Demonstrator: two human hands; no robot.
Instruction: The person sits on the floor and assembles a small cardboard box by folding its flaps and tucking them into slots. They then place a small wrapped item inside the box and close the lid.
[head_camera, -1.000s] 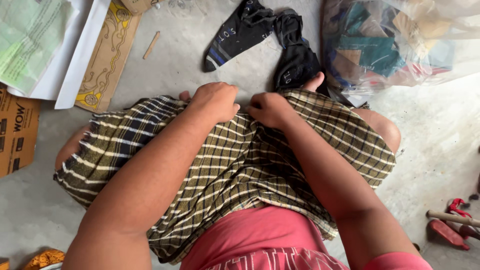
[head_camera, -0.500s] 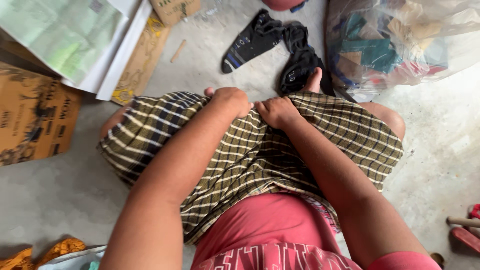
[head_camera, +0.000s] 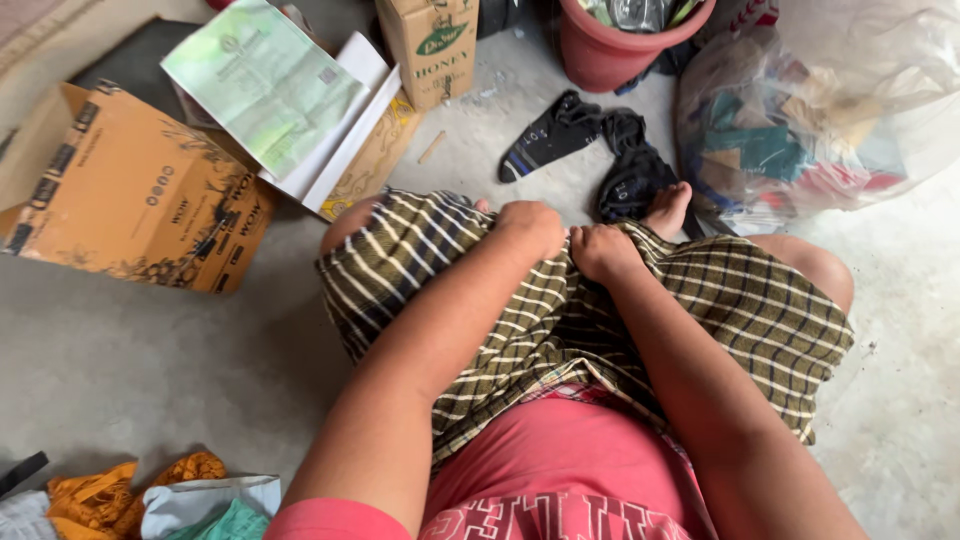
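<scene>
Concrete floor (head_camera: 130, 350): flattened cardboard box (head_camera: 130, 200), black garment (head_camera: 600, 150), clear plastic bag (head_camera: 820, 110) near checked cloth (head_camera: 600, 300).

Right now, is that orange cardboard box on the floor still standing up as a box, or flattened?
Flattened. The orange cardboard box lies flat on the concrete floor, its printed panels spread open, with papers lying over its far edge.

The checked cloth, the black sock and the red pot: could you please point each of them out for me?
Checked cloth (head_camera: 760, 310): head view, on the stretch over the right knee.
Black sock (head_camera: 545, 140): head view, on its middle, on the floor.
Red pot (head_camera: 610, 55): head view, on its outer wall.
</scene>
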